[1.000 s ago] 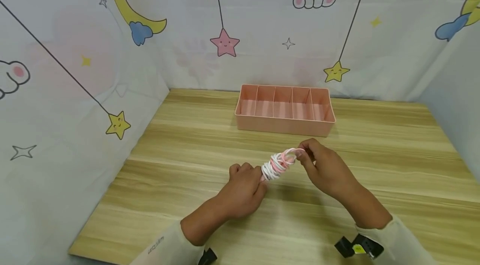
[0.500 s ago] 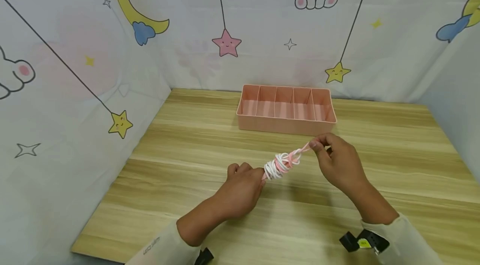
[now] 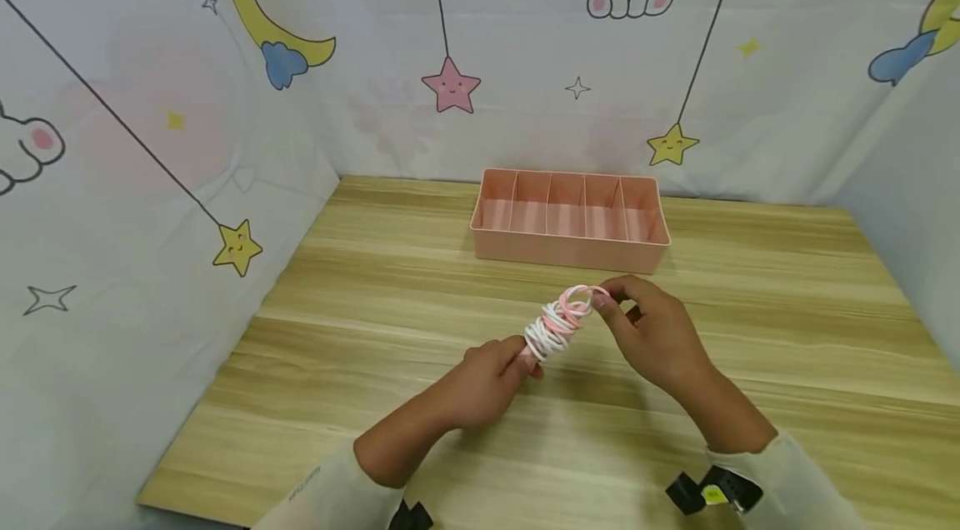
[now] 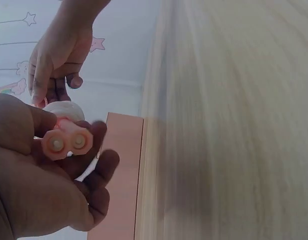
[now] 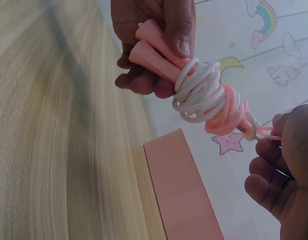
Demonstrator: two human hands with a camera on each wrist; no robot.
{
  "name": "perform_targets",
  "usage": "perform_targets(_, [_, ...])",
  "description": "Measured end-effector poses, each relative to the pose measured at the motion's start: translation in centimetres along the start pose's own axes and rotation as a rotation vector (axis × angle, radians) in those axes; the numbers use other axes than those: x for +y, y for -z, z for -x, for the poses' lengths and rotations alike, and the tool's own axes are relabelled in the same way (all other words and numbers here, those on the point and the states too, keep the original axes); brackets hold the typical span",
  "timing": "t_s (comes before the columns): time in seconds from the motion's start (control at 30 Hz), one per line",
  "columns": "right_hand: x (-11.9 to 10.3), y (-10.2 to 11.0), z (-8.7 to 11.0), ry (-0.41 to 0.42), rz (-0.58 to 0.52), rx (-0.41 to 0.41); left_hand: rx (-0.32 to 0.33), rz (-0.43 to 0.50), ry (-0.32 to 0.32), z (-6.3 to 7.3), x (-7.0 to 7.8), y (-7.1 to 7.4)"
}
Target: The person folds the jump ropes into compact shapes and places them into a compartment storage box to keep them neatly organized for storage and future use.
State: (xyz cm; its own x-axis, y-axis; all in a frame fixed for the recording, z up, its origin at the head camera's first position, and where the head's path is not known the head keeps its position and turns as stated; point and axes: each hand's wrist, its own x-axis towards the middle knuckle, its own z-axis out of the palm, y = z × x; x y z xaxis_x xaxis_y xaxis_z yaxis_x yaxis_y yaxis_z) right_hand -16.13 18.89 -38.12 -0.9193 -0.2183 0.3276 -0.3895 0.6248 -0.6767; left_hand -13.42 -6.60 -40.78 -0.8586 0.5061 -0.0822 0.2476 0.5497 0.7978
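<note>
A jump rope (image 3: 550, 332), its white and pink cord wound in coils round two pink handles, is held up over the table between both hands. My left hand (image 3: 483, 388) grips the handles (image 5: 155, 62), thumb on one side and fingers beneath, as the right wrist view shows. In the left wrist view the handles' round ends (image 4: 56, 144) point at the camera. With thumb and forefinger, my right hand (image 3: 663, 338) pinches a thin pink loop of cord at the far end of the coils. Its other fingers are loosely bent.
Behind the hands a pink box (image 3: 566, 249) with several compartments stands on the wood-grain table (image 3: 360, 280). A white curtain (image 3: 525, 13) printed with stars, moons and animals hangs round the back and sides.
My right hand drew the cord loop out to the right, then came back towards the coils. My left hand has turned, bringing its thumb to the front and the handles' ends into sight.
</note>
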Motion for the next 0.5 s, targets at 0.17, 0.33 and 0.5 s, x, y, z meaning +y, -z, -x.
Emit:
perform_targets(0.17, [-0.1,-0.7,-0.2,0.127,0.023,0.051,-0.035,0.178,0.059,-0.2,-0.4,0.3])
perform_targets(0.33, [0.0,-1.3,-0.3,0.25,0.055,0.086,-0.019,0.211,0.046,-0.3,-0.8,0.1])
perform_targets(0.5, [0.1,-1.7,-0.5,0.362,0.089,0.082,0.034,0.249,0.064,-0.6,-1.0,0.0])
